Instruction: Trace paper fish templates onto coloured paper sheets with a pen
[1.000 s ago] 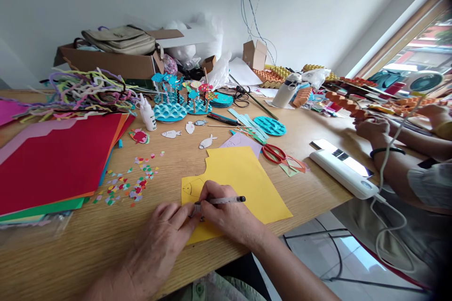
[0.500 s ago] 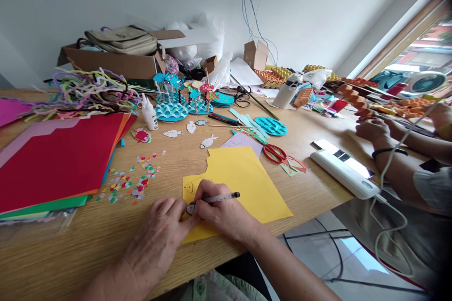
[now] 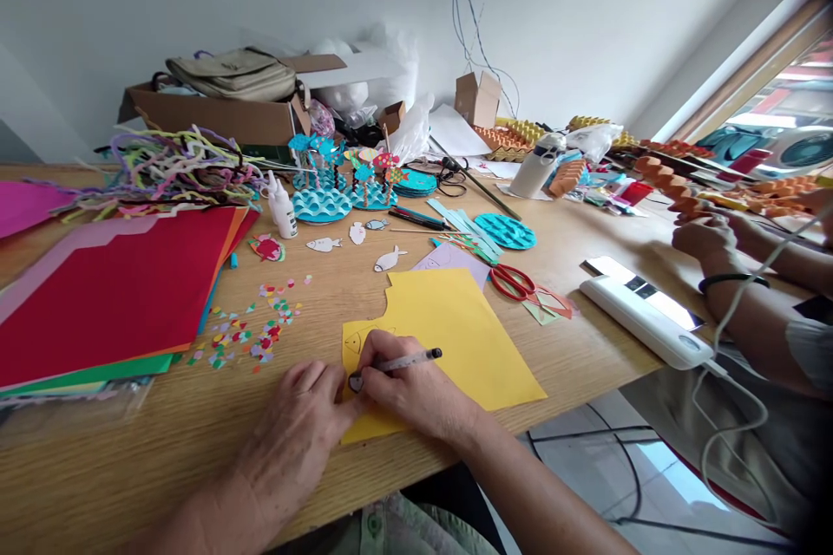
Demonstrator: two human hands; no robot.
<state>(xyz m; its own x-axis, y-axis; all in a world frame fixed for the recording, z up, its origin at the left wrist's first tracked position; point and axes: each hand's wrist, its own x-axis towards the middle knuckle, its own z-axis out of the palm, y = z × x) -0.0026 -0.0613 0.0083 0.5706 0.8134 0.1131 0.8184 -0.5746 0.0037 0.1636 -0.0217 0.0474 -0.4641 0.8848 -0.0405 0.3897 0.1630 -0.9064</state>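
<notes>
A sheet of yellow paper (image 3: 455, 321) lies at the table's front edge, with a fish outline drawn near its upper left corner. Closed around a pen (image 3: 413, 359), my right hand (image 3: 403, 381) rests on the sheet. A small white fish cutout (image 3: 355, 381) shows partly under my fingers. My left hand (image 3: 303, 412) lies at the sheet's left edge, its fingers together and their tips bent down beside the cutout. Beyond the sheet are white fish cutouts (image 3: 389, 258), and red-handled scissors (image 3: 512, 283) lie to its right.
Coloured paper sheets (image 3: 110, 295) and confetti (image 3: 270, 329) lie left. A glue bottle (image 3: 282, 208), blue wave decorations (image 3: 322, 205) and pipe cleaners (image 3: 175, 169) stand behind. At right are a white power bank (image 3: 644, 321), its cable and another person's hands (image 3: 706, 243).
The whole view has shifted slightly, so objects on the table appear a little further right. My hands and the pen keep nearly the same place on the paper.
</notes>
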